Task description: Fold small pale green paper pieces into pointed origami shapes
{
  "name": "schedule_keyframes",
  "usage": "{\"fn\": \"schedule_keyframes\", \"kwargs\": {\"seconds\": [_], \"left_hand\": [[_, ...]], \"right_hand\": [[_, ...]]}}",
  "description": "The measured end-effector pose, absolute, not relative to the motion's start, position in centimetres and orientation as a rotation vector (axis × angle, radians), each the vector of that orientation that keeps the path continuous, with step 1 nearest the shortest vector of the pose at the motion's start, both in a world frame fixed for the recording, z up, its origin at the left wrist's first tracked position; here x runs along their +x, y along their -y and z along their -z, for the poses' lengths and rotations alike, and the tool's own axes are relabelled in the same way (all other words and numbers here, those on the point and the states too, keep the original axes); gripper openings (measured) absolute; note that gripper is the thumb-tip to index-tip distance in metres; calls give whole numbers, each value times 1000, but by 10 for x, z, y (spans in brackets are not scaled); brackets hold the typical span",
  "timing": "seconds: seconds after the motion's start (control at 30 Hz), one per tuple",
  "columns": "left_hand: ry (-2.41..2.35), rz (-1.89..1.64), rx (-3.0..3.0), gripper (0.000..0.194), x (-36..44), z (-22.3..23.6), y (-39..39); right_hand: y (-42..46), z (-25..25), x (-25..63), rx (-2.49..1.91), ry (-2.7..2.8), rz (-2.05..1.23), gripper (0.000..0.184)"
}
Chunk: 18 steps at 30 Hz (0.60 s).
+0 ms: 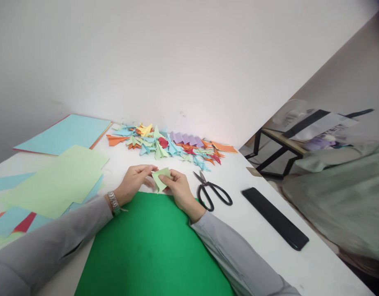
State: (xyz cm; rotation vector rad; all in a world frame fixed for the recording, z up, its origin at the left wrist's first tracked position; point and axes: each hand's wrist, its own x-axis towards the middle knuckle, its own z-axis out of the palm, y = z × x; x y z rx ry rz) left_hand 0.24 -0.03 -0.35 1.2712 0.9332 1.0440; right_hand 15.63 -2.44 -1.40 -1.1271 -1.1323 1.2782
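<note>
My right hand (179,190) pinches a small piece of light green paper (160,181), its thumb lying across the front. The paper looks creased, with a pointed lower end, and is held just above the far edge of a green sheet (146,246). To the left, my left hand (135,181) is close by the paper, fingers apart and slightly curved. Its fingertips reach the paper's left edge; whether they touch it I cannot tell. Black-handled scissors (212,191) lie with blades parted, right of my right hand.
Folded paper planes (158,144) in several colours are heaped along the wall. Loose green sheets (60,181) and a blue paper stack (66,133) lie left. A long black object (274,218) rests near the right table edge. Beyond that edge a person's sleeve (340,158) shows.
</note>
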Motion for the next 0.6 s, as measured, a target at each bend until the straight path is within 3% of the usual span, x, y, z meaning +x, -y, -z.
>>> {"fn": "schedule_keyframes", "kwargs": {"seconds": [0.6], "left_hand": [[-918,-930,1514,38,2,-9,5]], "right_hand": [[25,13,156,-1095,1221,-1244,40]]}}
